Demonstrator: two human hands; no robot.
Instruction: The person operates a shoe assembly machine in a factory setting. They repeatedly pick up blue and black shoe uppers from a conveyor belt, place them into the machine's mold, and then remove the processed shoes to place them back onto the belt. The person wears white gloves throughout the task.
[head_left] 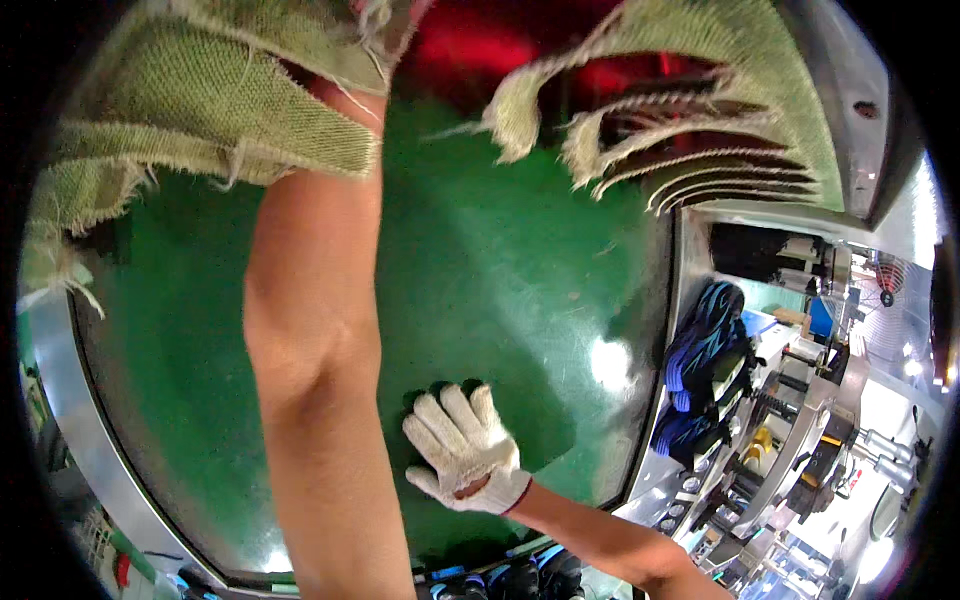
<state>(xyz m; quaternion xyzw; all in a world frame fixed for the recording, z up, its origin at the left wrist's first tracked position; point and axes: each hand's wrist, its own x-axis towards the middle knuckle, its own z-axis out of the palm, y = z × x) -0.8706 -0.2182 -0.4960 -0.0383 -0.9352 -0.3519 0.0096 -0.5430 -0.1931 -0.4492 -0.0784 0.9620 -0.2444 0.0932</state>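
My left arm [320, 330] stretches away from me over a green belt surface [490, 270]. It passes beneath frayed olive-green fabric strips [220, 100] that hang across an opening at the far edge. Only a bit of what seems to be its cuff shows there, and the fingers are out of sight. My right hand [465, 450], in a white knitted glove, lies palm down on or just above the green surface, right of my left forearm. Its fingers are spread and nothing is in them. More olive strips [720, 100] hang at the far right.
Red light [480, 50] glows behind the strips. A metal frame edge [125, 480] borders the green surface. To the right, blue-and-black knitted shoe uppers [705, 350] lie piled beside workshop equipment [800, 470]. Dark shoe-like items [510, 580] sit along the near edge.
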